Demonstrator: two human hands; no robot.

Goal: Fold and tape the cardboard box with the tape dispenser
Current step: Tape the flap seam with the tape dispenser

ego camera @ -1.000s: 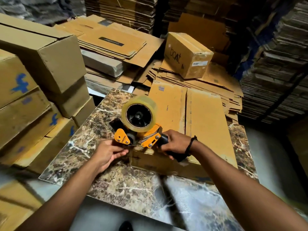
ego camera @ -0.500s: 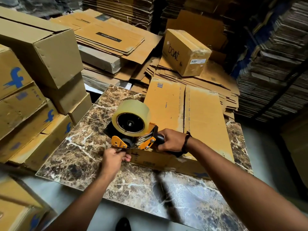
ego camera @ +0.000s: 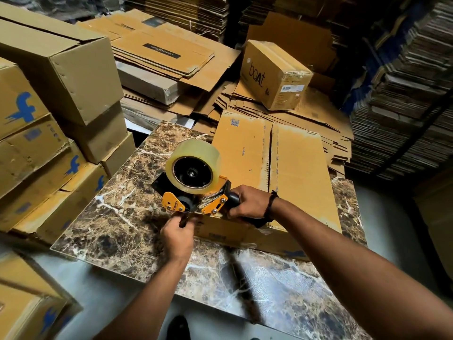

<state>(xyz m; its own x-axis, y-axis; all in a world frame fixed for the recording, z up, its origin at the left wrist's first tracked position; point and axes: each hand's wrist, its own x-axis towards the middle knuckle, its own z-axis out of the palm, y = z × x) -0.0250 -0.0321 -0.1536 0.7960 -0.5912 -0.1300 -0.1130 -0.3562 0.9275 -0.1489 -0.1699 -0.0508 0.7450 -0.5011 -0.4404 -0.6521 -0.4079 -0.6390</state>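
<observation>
A long brown cardboard box [ego camera: 296,168] lies on the marble table [ego camera: 117,217], its two top flaps folded shut with an open seam down the middle. The orange and black tape dispenser [ego camera: 196,192] with a clear tape roll sits at the box's near left corner. My right hand [ego camera: 247,202] grips the dispenser's black handle. My left hand [ego camera: 177,235] is just below the dispenser's front and pinches the loose end of the tape there.
Stacked brown boxes with blue logos [ego camera: 49,133] crowd the table's left side. Flat cardboard sheets [ego camera: 161,52] and a "boat" box [ego camera: 274,74] lie beyond the table. Tall stacks of flattened cartons [ego camera: 407,89] stand at right. Pale floor [ego camera: 392,241] shows on the right.
My left hand has moved from the table surface up under the dispenser's front and now pinches the tape end. The dispenser stays at the box's near corner.
</observation>
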